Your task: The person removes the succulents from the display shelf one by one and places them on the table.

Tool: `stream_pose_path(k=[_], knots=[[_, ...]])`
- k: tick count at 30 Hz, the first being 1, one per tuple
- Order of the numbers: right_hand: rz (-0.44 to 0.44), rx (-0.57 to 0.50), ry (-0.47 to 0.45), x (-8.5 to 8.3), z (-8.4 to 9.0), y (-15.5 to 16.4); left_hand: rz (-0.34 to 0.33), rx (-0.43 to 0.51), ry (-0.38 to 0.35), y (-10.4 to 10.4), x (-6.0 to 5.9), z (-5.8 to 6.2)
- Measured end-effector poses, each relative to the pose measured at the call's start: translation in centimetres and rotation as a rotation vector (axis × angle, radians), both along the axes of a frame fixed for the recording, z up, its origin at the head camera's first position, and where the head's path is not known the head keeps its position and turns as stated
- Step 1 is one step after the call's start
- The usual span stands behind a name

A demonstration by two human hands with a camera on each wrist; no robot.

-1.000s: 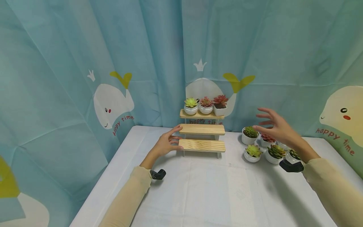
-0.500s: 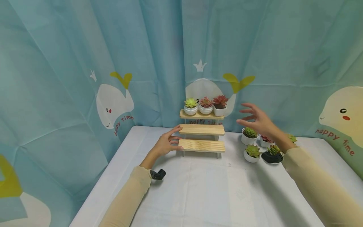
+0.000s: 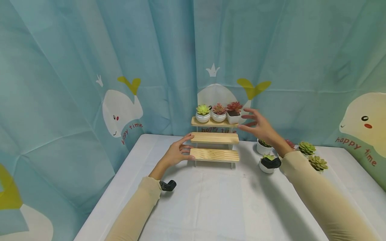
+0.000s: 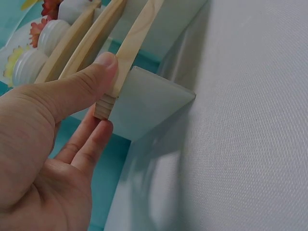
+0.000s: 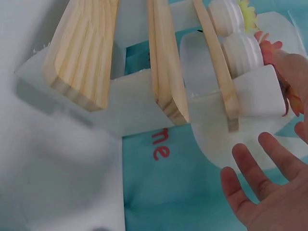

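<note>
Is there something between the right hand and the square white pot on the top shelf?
Nothing visible. The right hand is open just right of the square white pot on the top shelf, with only air between them. The other pots sit lower on the table.

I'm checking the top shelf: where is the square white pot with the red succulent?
In the head view the square white pot stands at the right end of the wooden stand's top shelf, beside the round pink-succulent pot, with the right hand just right of it.

your three-step pale wooden stand [image 3: 215,140] sits upright at the table's back edge. its top step carries three small potted succulents [image 3: 218,112] in a row; the middle and bottom steps are bare.
</note>
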State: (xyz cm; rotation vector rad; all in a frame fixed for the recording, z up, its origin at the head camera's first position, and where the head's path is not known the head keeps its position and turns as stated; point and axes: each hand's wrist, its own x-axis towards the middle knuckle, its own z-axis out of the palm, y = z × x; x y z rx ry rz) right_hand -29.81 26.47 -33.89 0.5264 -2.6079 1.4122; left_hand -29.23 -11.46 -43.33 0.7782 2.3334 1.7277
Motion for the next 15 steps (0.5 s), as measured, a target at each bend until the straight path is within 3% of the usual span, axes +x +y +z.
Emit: stream_pose_path(k=[15], knots=[[-0.077, -0.023, -0.058, -2.2, -1.0, -1.5, -0.010, -0.004, 0.030, -0.1, -0.1, -0.1]])
